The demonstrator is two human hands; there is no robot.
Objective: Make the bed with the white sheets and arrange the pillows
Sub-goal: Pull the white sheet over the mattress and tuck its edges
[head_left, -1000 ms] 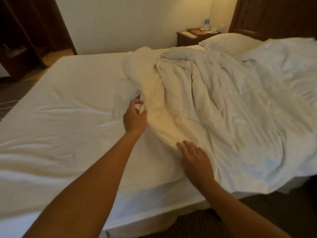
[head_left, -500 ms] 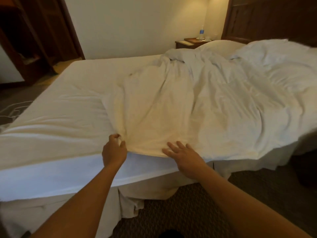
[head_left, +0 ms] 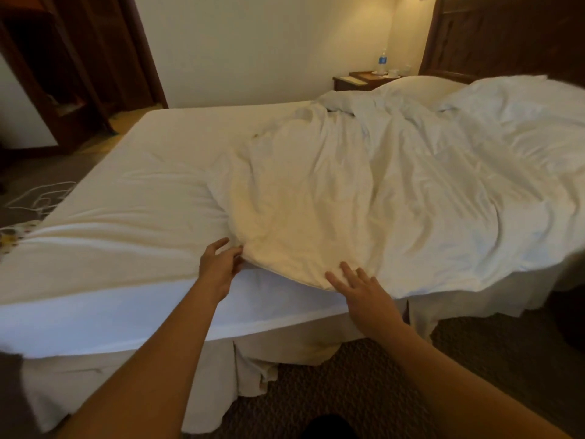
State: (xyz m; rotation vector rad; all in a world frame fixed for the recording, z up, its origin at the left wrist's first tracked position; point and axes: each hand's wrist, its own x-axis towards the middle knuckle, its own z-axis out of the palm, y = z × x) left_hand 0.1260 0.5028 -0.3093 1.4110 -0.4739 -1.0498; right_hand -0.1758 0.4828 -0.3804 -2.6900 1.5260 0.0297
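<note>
The left grip (head_left: 220, 264) sat at the corner of the white sheet (head_left: 332, 201), thumb lifted and fingers loose, so I couldn't tell whether it pinched the cloth. The right grip (head_left: 364, 291) lay flat with fingers spread, likely pinning the hem at the near edge of the bed (head_left: 126, 191), lower centre of the frame. Half a second earlier the left one was fisted tight on that corner.

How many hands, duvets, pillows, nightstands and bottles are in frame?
Hands: 2 (left hand, right hand)
Duvet: 1
Pillow: 1 for sure; the white bulk to its right may be a second, cannot tell
Nightstand: 1
Bottle: 1
Total: 6
</note>
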